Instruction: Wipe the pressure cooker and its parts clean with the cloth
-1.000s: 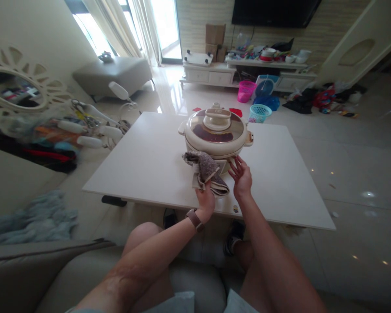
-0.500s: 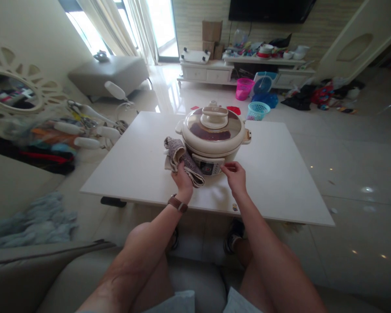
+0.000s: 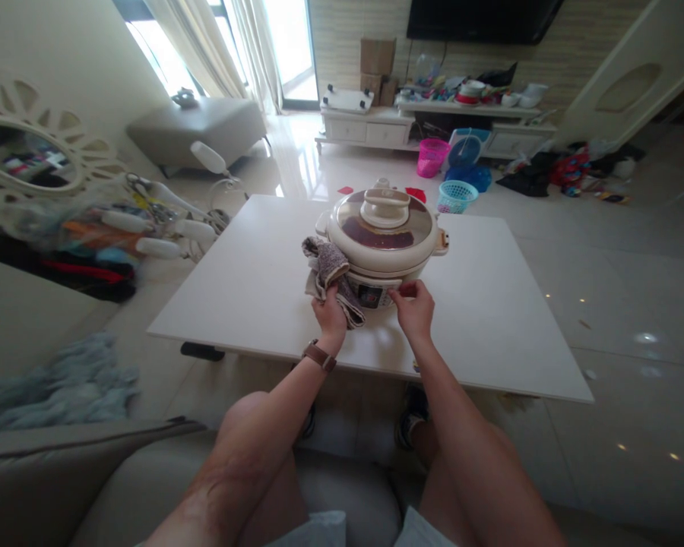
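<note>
A cream electric cooker (image 3: 379, 262) with a see-through lid (image 3: 386, 220) stands on the white table (image 3: 484, 311). Its front carries a control panel (image 3: 370, 295) with a dark display. My left hand (image 3: 330, 315) grips a folded grey-brown cloth (image 3: 327, 262) against the cooker's front left side, covering part of the panel. At the panel's right edge my right hand (image 3: 416, 308) has its fingers curled and pinched together, with the tips at the buttons. Whether anything lies between those fingertips is too small to tell.
A small sticker (image 3: 416, 366) shows at the table's near edge, partly behind my right forearm. Left of the table is a white lamp with several arms (image 3: 191, 230). Beyond it, a pink basket (image 3: 432, 157) and a light blue basket (image 3: 457, 196) stand on the floor.
The whole view has shifted slightly. My left hand has moved the cloth a little to the right along the cooker's front. My right hand stays at the panel's right edge.
</note>
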{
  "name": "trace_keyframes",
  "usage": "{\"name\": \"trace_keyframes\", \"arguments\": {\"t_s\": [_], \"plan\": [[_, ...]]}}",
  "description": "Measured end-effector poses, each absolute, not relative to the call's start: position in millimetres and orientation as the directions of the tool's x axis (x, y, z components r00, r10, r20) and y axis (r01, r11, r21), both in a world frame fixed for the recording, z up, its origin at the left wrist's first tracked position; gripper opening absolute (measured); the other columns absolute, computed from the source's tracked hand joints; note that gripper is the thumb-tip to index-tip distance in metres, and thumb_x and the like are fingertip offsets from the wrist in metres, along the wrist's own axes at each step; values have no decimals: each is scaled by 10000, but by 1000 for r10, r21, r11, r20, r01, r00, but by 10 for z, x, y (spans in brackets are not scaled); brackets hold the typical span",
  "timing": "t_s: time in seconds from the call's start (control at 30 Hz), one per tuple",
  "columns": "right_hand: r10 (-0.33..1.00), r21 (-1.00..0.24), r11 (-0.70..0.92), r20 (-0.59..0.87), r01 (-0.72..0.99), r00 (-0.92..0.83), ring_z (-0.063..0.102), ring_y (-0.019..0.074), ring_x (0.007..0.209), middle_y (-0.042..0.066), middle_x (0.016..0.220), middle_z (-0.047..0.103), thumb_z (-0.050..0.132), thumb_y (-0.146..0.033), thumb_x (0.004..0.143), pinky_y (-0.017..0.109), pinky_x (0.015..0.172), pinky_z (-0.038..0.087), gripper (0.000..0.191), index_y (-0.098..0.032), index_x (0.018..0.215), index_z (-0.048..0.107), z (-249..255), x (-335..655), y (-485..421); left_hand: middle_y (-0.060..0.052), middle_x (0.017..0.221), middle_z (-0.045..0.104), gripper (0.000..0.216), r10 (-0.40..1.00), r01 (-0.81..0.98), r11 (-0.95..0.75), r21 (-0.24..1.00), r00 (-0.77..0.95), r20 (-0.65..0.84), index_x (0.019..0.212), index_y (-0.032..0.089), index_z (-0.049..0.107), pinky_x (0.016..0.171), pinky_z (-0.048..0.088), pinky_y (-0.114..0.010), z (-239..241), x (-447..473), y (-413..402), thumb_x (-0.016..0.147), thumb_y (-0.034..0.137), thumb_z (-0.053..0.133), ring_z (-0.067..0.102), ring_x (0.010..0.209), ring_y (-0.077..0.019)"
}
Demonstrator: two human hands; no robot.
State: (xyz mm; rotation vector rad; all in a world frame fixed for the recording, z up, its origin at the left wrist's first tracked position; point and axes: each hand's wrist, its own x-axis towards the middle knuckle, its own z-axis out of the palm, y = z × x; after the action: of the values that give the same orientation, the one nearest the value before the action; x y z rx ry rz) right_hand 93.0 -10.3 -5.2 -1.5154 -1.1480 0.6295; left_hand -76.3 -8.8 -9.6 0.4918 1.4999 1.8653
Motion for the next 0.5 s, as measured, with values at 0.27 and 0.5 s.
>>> {"name": "trace_keyframes", "arguments": {"t_s": [0.27,0.5], "plan": [[906,-938,61,196,341,376,654,248,808,25,829,704,786,-536,741,396,817,488,339,-260,823,609,-94,931,-131,-72,1145,825,170,706,-280,-91,956,-695,-136,1013,172,782,1088,551,-380,-43,-766,-82,875,161,683,752,1105,-237],[903,-912,20,193,409,384,644,247,808,28,832,700,753,-570,776,396,831,470,350,-268,820,582,-123,899,-138,-64,1109,824,141,693,-290,-45,956,-698,-179,997,175,771,1091,549,-385,23,-757,-101,885,146,690,749,1102,-238]]}}
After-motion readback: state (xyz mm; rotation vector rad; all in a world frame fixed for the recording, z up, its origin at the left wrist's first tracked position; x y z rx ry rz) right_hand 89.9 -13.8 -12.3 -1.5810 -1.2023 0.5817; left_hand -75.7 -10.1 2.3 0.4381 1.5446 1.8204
